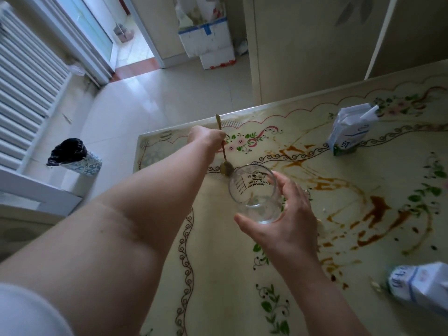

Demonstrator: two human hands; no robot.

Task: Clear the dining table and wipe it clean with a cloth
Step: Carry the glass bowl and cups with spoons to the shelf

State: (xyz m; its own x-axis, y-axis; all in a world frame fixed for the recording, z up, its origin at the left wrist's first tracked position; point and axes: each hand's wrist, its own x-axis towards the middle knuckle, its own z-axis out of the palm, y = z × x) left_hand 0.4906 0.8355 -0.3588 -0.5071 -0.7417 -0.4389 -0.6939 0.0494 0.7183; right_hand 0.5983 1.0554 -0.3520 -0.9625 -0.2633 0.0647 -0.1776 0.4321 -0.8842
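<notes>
My left hand [207,138] grips a spoon [223,151] at frame centre, its bowl just beside the glass [252,190] my right hand [288,214] curls around, over the stained desk [242,275].

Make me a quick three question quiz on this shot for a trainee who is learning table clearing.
1. True or false: the left hand holds a spoon.
2. The right hand grips: A a plate, B a glass, C a bowl.
3. Short answer: what on the table needs wiping?
Key: 1 true; 2 B; 3 the brown spill.
</notes>
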